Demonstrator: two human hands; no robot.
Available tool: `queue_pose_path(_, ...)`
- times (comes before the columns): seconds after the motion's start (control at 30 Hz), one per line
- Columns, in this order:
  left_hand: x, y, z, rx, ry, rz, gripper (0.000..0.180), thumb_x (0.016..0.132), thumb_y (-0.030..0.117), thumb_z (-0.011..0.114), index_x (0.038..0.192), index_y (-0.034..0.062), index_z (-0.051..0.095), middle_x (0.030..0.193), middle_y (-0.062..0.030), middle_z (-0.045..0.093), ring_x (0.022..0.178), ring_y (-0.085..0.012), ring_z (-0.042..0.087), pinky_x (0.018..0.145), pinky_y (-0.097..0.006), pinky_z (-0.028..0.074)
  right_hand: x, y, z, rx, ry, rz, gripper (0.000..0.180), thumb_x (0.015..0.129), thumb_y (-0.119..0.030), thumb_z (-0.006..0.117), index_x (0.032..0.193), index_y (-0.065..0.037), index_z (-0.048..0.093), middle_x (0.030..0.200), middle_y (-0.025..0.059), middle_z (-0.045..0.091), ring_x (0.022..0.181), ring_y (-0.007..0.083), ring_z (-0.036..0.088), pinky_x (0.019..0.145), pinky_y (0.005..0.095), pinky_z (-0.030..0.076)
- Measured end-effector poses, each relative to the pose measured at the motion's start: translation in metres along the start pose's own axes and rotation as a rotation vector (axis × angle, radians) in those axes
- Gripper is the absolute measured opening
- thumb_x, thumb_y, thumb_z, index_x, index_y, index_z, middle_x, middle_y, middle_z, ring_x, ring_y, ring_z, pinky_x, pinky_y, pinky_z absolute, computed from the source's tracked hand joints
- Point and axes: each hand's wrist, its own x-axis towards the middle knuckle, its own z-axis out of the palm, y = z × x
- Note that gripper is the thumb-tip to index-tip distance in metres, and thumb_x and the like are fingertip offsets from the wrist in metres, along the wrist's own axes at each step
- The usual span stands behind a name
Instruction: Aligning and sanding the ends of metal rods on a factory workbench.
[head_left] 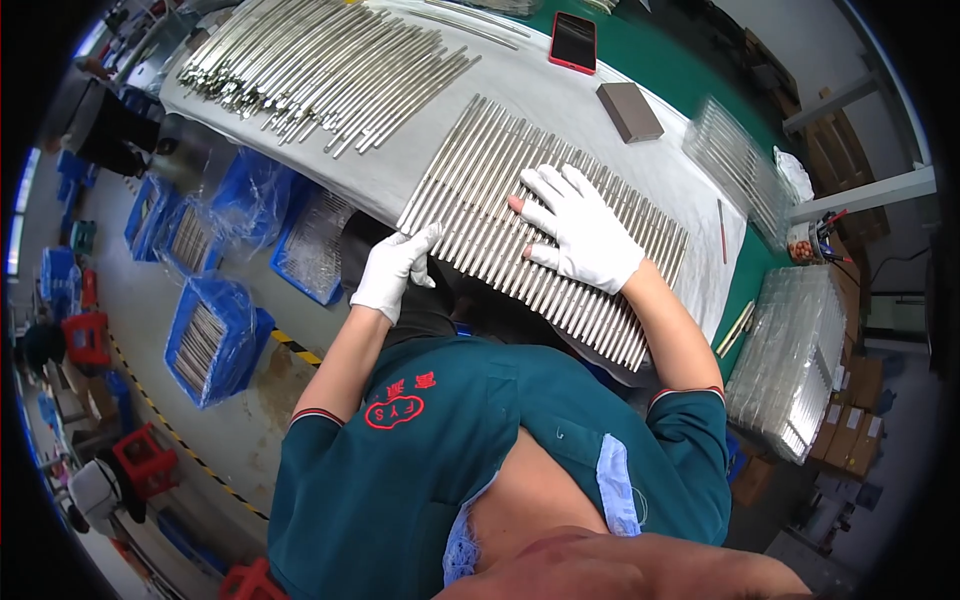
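right hand (583, 232) flat on metal rods (500, 190); left hand (393, 270) at row's edge

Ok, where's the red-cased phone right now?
In the head view, the red-cased phone lies at the far edge of the grey cloth, beyond the flat row of metal rods and left of the grey rectangular block.

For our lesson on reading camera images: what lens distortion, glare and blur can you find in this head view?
Head view: the table edge bows and the corners go black, typical fisheye; the metal rods show bright glints; the right hand and left hand are sharp, while the chest at the lower edge is blurred.
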Motion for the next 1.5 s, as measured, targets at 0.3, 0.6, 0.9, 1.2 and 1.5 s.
queue_pose_path(0.3,-0.002,0.007,-0.002,0.026,-0.024,-0.044,0.027,0.089,0.029,0.070,0.076,0.0090,0.058,0.055,0.0032,0.045,0.045,-0.0074,0.042,0.047,-0.026,0.046,0.003,0.002,-0.002,0.029,-0.041,0.015,0.063,0.093,-0.053,0.046,0.139,-0.009,0.046,0.146,0.0213,0.038,0.137,0.0368,0.034,0.115,0.0491,0.020)
queue_pose_path(0.6,-0.005,0.004,0.000,0.071,-0.037,-0.041,0.031,0.087,0.034,0.073,0.078,0.0062,0.061,0.060,0.0024,0.050,0.048,-0.0071,0.046,0.048,-0.024,0.045,0.000,-0.003,-0.006,0.018,-0.047,0.022,0.061,0.090,-0.049,0.051,0.137,-0.011,0.049,0.144,0.0202,0.041,0.135,0.0378,0.036,0.114,0.0495,0.022)
queue_pose_path(0.9,-0.010,0.009,0.001,0.052,-0.031,-0.032,0.031,0.086,0.034,0.073,0.078,0.0062,0.062,0.059,0.0019,0.050,0.048,-0.0075,0.046,0.049,-0.025,0.045,0.004,-0.004,-0.006,0.028,-0.072,0.035,0.060,0.088,-0.047,0.055,0.135,-0.010,0.051,0.144,0.0208,0.040,0.136,0.0379,0.035,0.115,0.0491,0.021)
queue_pose_path(1.2,-0.002,0.005,-0.002,0.049,-0.049,0.005,0.033,0.086,0.033,0.074,0.074,0.0059,0.058,0.061,0.0010,0.052,0.047,-0.0079,0.047,0.047,-0.025,0.046,0.006,-0.002,-0.009,-0.004,-0.052,0.006,0.059,0.091,-0.048,0.050,0.135,-0.009,0.050,0.141,0.0228,0.043,0.134,0.0391,0.036,0.114,0.0501,0.022)
queue_pose_path(1.5,-0.012,0.031,-0.018,0.670,-0.276,-0.099,0.060,0.089,0.060,0.058,0.079,0.0013,0.066,0.058,-0.0012,0.054,0.050,-0.0097,0.050,0.049,-0.024,0.045,-0.002,-0.005,-0.003,-0.002,-0.099,0.031,0.063,0.094,-0.053,0.042,0.139,-0.010,0.046,0.146,0.0233,0.037,0.137,0.0403,0.032,0.115,0.0504,0.019)
